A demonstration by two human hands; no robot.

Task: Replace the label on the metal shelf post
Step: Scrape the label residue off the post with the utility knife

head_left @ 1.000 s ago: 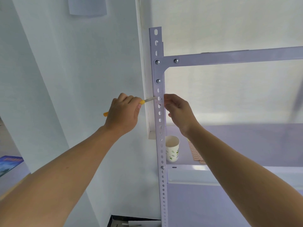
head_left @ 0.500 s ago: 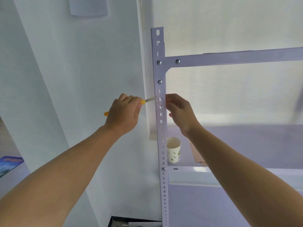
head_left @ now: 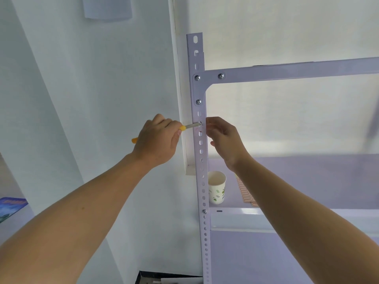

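At the upper part of the post (head_left: 200,171), both hands worked at one spot, just under the bracket where the beam (head_left: 287,70) was bolted on. The left hand (head_left: 156,140) was closed in a fist round a knife (head_left: 191,126) with a yellow handle. The handle's end stuck out behind the hand, and the grey blade reached right to the post. The blade tip touched the post's face at one of its slots.

The label (head_left: 198,130) showed only as a faint reddish smear on the post's face just below the blade tip, between the two hands. Its edges were too faint to trace.

The right hand (head_left: 223,138) was at the post's right edge, level with the blade. Its fingers were curled, and the thumb and forefinger sat close together against that edge. Whether they pinched anything could not be told.

Lower down, a shelf (head_left: 256,215) met the post. A paper cup (head_left: 216,190) with a leaf print stood upright on it, just beside the post. An orange patterned strip (head_left: 245,193) lay near the cup, partly hidden by the right forearm. A blue book (head_left: 10,206) lay at the far left edge, well apart from the post. A dark box (head_left: 164,278) sat near the post's foot at the bottom of the view.
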